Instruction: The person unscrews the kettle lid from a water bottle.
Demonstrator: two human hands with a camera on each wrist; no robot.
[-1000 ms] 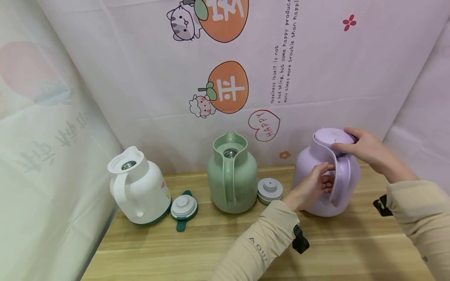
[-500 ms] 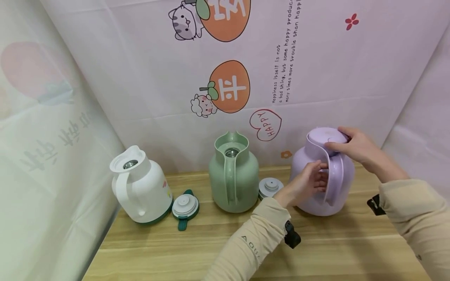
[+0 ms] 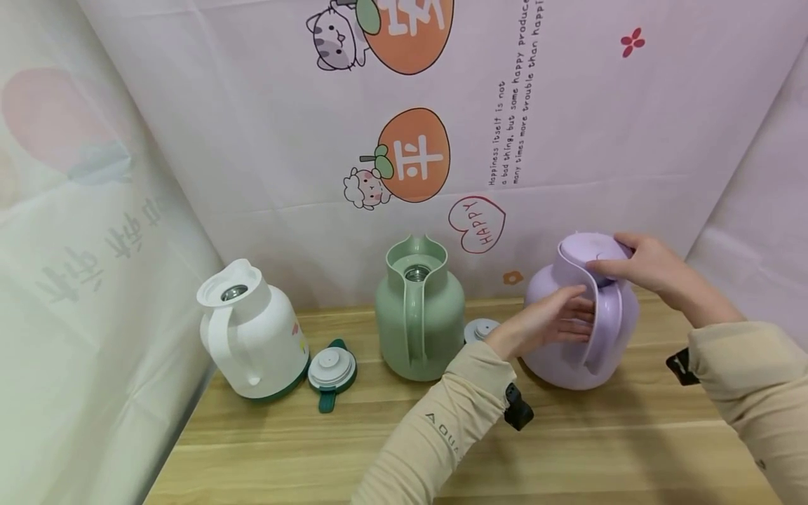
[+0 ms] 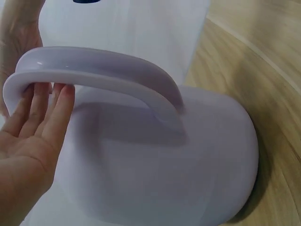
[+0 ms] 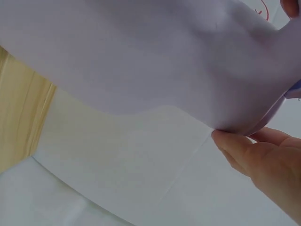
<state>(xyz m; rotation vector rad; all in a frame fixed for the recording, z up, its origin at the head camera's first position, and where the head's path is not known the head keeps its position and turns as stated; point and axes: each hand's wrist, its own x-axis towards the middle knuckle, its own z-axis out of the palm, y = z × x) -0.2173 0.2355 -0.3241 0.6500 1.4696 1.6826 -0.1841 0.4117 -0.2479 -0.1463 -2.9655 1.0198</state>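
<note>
A lilac thermos jug (image 3: 555,358) stands on the right side of the wooden table, its round lid (image 3: 590,247) in the neck. My right hand (image 3: 663,273) grips the lid, thumb on the near edge and fingers on the right side. In the right wrist view, fingertips (image 5: 223,136) touch the jug's top edge. My left hand (image 3: 543,322) reaches in from the left with its fingers fairly straight. Those fingers lie against the inside of the handle (image 4: 108,82) in the left wrist view, and the palm stays off it.
A green jug (image 3: 419,330) without its lid stands mid-table, a grey stopper lid (image 3: 482,330) beside it, partly behind my left arm. At left is an open white jug (image 3: 259,344) with a green-and-grey lid (image 3: 332,369) next to it. A printed cloth (image 3: 284,175) hangs behind.
The lilac jug has shifted slightly left, and its top has tipped left and then back a little. My left hand's fingers have straightened against the handle. My right hand keeps its grip.
</note>
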